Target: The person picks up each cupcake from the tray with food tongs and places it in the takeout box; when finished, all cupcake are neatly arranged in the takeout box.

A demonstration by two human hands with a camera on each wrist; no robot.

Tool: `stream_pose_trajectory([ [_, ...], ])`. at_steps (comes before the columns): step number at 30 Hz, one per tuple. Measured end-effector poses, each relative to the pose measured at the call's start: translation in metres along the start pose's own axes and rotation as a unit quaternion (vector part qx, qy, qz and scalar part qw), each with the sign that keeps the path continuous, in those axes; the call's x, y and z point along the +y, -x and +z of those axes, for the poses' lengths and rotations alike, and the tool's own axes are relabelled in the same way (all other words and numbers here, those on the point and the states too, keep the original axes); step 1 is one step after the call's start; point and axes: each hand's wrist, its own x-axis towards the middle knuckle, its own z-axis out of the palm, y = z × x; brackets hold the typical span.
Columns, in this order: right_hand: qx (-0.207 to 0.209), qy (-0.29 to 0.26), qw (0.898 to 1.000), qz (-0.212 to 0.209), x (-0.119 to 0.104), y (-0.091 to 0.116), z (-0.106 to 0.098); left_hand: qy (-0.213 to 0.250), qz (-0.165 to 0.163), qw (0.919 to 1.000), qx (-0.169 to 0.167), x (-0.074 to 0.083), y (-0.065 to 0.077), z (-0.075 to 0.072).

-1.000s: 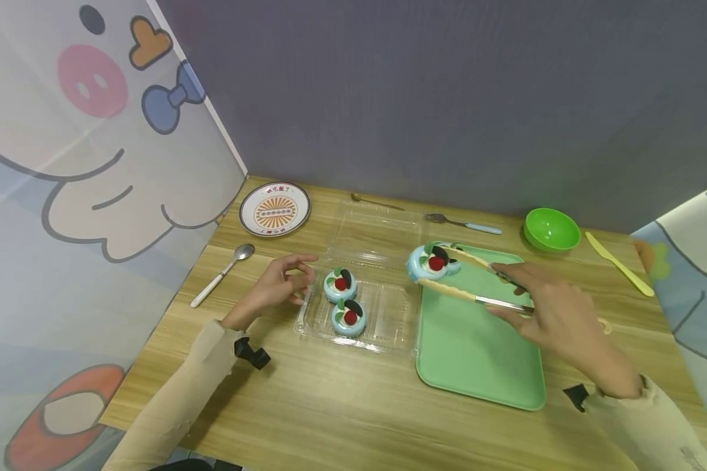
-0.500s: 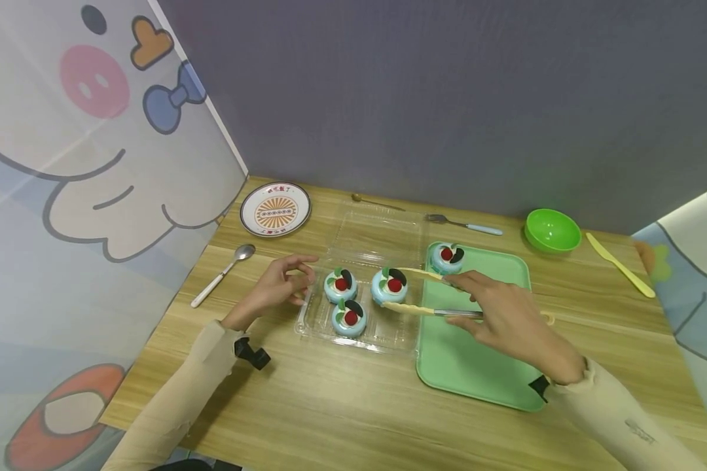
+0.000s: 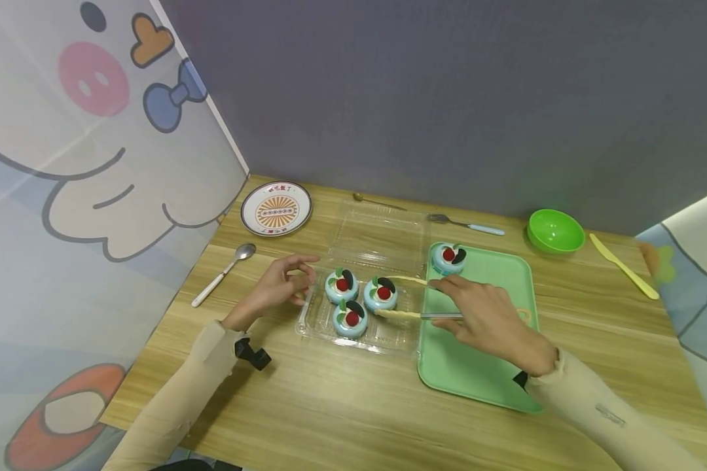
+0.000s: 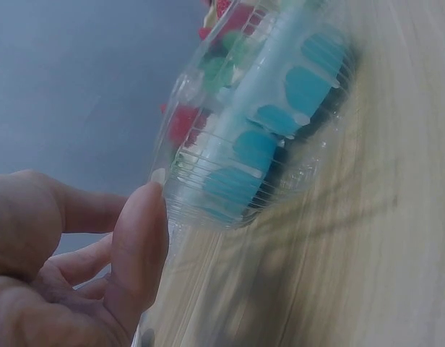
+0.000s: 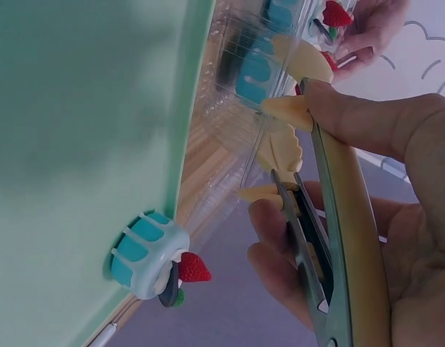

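Note:
My left hand (image 3: 279, 282) is at the left side of a clear plastic container (image 3: 397, 333) with its lid folded back. Its thumb and a finger pinch the rim in the left wrist view. Inside are two toy cupcakes, one behind (image 3: 342, 286) and one in front (image 3: 350, 319), blue with a red strawberry on top. My right hand (image 3: 486, 320) grips tongs (image 5: 352, 238) with cream-coloured tips. In the head view the tips lie either side of a third cupcake (image 3: 380, 294) at the container's middle; contact is unclear. Another cupcake (image 3: 448, 258) sits on the green tray (image 3: 471, 366).
At the back left lies a patterned plate (image 3: 276, 209), with a spoon (image 3: 226, 269) in front. A small gold spoon (image 3: 377, 201) and a fork (image 3: 465, 224) lie behind the container and tray. A green bowl (image 3: 556, 231) and yellow knife (image 3: 623, 265) are at the right.
My right hand has moved left with the tongs, bringing a cupcake from above the tray's back left corner into the container beside the other two. My left hand has stayed put.

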Motion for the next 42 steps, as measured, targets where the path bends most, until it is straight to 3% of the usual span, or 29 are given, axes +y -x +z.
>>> stream_pose_trajectory([
  [25, -0.015, -0.002, 1.000, -0.003, -0.001, -0.013, 0.005, 0.003, 0.007, 1.0000, 0.001, 0.002, 0.000, 0.002],
  [42, -0.020, -0.004, 1.000, 0.008, -0.001, -0.008, -0.001, -0.002, -0.008, 0.9999, 0.006, 0.002, -0.001, 0.001],
])
